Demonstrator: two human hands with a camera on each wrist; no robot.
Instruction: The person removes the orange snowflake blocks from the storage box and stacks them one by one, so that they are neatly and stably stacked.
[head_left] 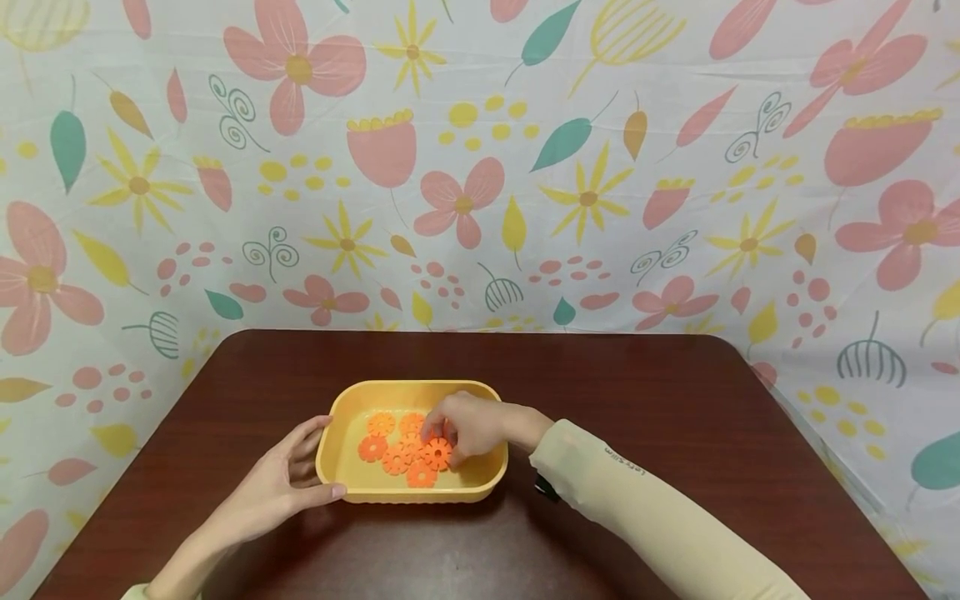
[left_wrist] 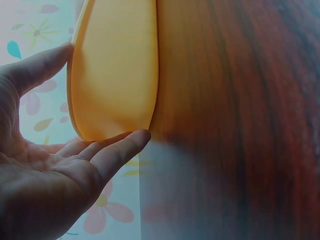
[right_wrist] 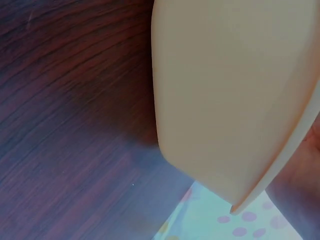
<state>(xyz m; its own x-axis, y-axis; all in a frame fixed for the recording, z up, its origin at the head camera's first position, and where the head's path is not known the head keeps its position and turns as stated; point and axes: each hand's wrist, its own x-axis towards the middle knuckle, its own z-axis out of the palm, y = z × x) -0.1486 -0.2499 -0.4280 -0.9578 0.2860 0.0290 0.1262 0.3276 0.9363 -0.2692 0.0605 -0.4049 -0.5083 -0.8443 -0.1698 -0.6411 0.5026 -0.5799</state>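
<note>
Table (head_left: 645,400): dark wood, beneath the grip.
Left hand (head_left: 281,477): thumb and fingers wide apart, holding yellow tray (head_left: 412,496) between.
Right hand (head_left: 476,425): fingers curved over orange discs (head_left: 372,448) inside (pinching one, cannot tell).

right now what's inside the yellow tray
Several orange notched discs lie inside the yellow tray, and the right hand is over its right part; whatever lies beneath that hand is hidden.
</note>
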